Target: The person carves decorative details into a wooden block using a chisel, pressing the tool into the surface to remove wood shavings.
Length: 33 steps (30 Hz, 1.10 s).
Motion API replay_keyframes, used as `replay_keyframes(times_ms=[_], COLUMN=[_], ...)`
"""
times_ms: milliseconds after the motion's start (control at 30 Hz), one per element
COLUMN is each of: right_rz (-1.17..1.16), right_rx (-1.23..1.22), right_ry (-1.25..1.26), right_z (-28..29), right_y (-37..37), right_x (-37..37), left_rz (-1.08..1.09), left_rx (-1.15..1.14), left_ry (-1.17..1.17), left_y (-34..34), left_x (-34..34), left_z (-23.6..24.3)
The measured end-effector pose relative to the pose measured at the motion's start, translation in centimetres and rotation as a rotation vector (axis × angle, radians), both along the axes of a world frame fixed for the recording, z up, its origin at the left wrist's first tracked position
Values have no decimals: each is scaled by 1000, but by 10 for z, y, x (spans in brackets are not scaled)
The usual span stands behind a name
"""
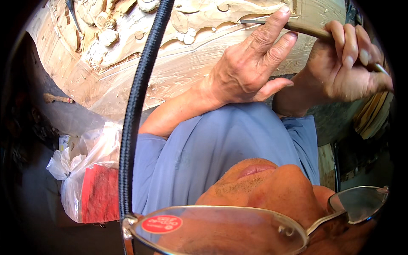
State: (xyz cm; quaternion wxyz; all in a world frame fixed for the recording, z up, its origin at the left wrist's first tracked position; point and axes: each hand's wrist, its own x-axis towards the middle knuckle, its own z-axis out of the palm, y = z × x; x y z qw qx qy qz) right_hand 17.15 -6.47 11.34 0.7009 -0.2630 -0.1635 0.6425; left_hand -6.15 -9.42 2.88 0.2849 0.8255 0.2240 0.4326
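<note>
A pale carved wooden panel [178, 68] with raised leaf and scroll shapes fills the upper part of the view. A chisel [304, 29] with a wooden handle and a thin metal blade lies across it, tip pointing left. My right hand [346, 63] is wrapped around the handle at the upper right. My left hand [250, 63] rests on the panel, its index and middle fingers laid over the blade near the tip. Both forearms come out of a blue shirt [221, 148].
A black braided cord [136, 106] hangs down the left middle. A clear plastic bag [91, 170] with a red packet in it sits at the lower left. A wooden-handled tool [57, 98] lies at the far left. Metal-rimmed glasses [212, 229] cross the bottom.
</note>
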Motion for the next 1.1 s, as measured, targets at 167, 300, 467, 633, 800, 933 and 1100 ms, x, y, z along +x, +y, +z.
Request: replay_keyframes(times_ms=[167, 300, 467, 633, 800, 933, 1100], right_rz=[-13, 90, 26, -178, -86, -20, -47], right_rx=[30, 80, 181, 159, 158, 116, -18], right_ry=[49, 220, 70, -136, -179, -156, -134], right_z=[12, 22, 24, 35, 24, 14, 13], right_y=[-8, -9, -9, -7, 1, 6, 15], right_x=[-10, -15, 0, 1, -2, 15, 21], left_rz=[55, 31, 0, -43, -44, -9, -39], left_rx=[-190, 101, -79, -207, -227, -258, -278], left_ry=[-74, -73, -25, -77, -45, -151, -99], left_y=[-7, -8, -13, -12, -15, -13, -7], left_x=[-3, -6, 4, 1, 0, 3, 2], left_z=[33, 30, 42, 49, 51, 49, 49])
